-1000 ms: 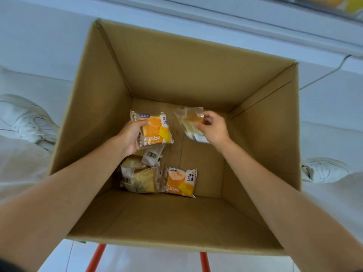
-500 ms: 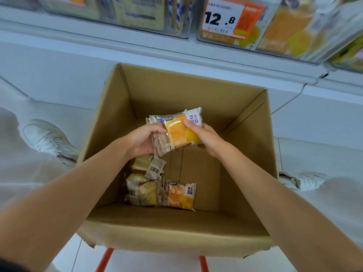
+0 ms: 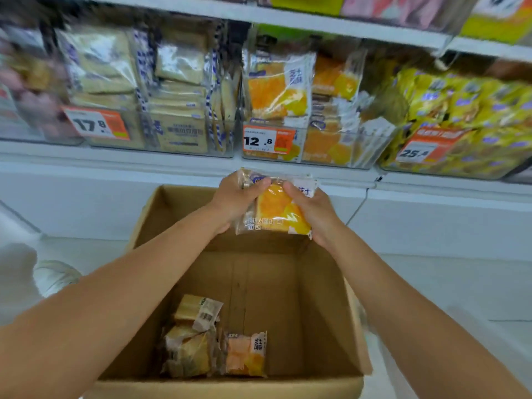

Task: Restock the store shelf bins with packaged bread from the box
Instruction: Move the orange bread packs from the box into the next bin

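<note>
both hands (image 3: 239, 197) (image 3: 313, 208) grip perhaps two bread packets (image 3: 276, 208) above the box (image 3: 288, 283), below shelf bins (image 3: 311, 156)

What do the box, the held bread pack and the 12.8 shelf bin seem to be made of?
Box: brown cardboard, matte, with fold creases in its walls and floor.
Held bread pack: thin glossy plastic film; it shows glare and crinkles.
Shelf bin: clear rigid plastic, perhaps acrylic; the goods show through its front.

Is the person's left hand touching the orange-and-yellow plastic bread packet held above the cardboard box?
Touching. The head view shows the left hand gripping the orange-and-yellow plastic bread packet, thumb pressed across its upper left front.
</note>
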`<state>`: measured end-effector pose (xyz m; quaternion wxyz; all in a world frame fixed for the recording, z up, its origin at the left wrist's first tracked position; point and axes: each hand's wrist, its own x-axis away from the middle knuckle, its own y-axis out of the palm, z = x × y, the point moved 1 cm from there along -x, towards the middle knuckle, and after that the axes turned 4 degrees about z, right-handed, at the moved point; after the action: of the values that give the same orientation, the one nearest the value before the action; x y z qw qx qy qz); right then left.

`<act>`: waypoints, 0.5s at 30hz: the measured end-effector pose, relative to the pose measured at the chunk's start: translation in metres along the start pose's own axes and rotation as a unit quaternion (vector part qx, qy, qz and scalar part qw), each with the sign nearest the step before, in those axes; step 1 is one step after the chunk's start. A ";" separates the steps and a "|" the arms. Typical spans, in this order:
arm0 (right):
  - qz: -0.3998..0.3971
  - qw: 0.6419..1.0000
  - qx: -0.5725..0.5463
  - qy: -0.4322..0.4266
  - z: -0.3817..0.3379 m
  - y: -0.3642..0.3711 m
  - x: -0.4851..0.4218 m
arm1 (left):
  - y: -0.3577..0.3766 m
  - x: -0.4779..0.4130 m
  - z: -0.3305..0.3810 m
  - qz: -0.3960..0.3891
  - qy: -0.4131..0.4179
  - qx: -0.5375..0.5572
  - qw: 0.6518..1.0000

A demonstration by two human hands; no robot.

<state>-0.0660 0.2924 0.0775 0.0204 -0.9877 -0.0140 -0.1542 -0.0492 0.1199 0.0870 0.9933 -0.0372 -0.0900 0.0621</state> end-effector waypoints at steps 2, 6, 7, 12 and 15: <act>0.025 0.999 -0.023 -0.039 -0.031 -0.017 -0.002 | 0.022 -0.011 0.032 0.016 0.077 -0.018 0.997; 0.098 0.991 -0.037 -0.087 -0.091 -0.059 -0.025 | 0.038 -0.052 0.083 0.077 0.235 -0.118 0.962; 0.115 0.987 -0.037 -0.102 -0.103 -0.071 -0.035 | 0.036 -0.065 0.091 0.100 0.282 -0.158 0.941; 0.176 0.972 -0.018 -0.156 -0.145 -0.106 -0.096 | 0.026 -0.136 0.105 0.146 0.339 -0.573 0.732; 0.183 0.968 0.007 -0.174 -0.164 -0.104 -0.140 | 0.017 -0.161 0.101 0.130 0.321 -0.644 0.682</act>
<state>-0.2525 0.3860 0.1943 0.0528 -0.9850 0.1624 0.0264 -0.2270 0.1223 0.1567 0.6741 -0.6970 0.2221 0.1020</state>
